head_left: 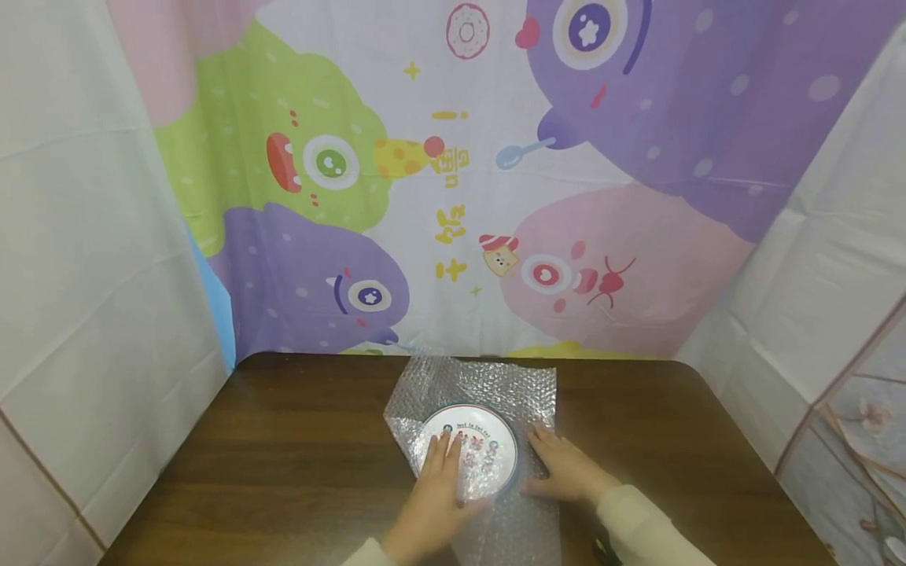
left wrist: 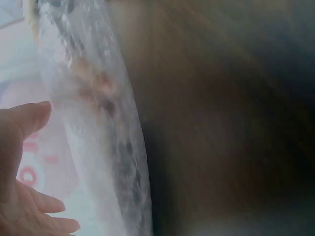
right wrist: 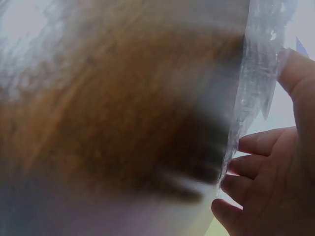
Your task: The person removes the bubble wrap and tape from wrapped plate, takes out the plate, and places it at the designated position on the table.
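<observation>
A round white plate with a dark rim, small coloured pictures and lettering lies face up on a sheet of clear bubble wrap. Glare over its lower part looks like a layer of the wrap, though I cannot tell for sure. My left hand is over the plate's left side, fingers extended. In the left wrist view, its thumb and fingers stand apart near the bubble wrap. At the plate's right, my right hand lies along the wrap's edge. Its fingertips touch the bubble wrap in the right wrist view.
The dark brown wooden table extends to both sides of the wrap. A curtain with cartoon figures hangs behind the back edge, and pale cloth hangs at the left. A small dark object shows partly below the right sleeve.
</observation>
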A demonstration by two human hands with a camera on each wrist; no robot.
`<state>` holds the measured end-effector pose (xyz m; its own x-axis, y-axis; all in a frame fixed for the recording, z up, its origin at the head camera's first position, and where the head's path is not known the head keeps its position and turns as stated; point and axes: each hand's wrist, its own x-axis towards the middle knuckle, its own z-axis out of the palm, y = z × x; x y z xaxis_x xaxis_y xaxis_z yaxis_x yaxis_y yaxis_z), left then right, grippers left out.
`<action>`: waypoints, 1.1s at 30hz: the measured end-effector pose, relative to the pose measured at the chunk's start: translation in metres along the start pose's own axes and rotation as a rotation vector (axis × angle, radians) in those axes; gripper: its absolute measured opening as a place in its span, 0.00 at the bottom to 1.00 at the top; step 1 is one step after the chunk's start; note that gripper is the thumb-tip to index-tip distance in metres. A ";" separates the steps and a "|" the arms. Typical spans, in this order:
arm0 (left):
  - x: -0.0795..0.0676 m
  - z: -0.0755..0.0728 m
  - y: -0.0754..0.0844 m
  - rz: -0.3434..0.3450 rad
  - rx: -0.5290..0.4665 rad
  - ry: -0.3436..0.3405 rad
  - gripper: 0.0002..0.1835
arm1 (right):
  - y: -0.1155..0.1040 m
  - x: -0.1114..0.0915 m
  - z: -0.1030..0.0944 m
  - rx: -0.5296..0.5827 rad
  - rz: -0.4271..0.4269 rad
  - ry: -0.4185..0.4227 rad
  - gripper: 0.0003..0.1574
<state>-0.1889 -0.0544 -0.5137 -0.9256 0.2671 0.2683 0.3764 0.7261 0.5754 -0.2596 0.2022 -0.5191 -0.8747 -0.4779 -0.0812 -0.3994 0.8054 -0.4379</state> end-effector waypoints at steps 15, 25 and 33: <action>0.000 0.010 0.021 0.033 0.129 -0.046 0.53 | 0.000 0.003 0.003 -0.011 0.013 0.004 0.62; -0.004 -0.005 0.030 0.030 0.057 0.001 0.42 | 0.001 0.001 0.002 -0.007 0.012 0.007 0.63; -0.007 -0.021 0.036 0.031 0.021 0.066 0.42 | 0.001 0.000 0.002 0.010 0.018 0.011 0.63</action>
<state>-0.1683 -0.0433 -0.4780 -0.9083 0.2481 0.3367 0.4036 0.7312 0.5500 -0.2596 0.2026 -0.5217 -0.8845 -0.4596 -0.0797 -0.3809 0.8103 -0.4453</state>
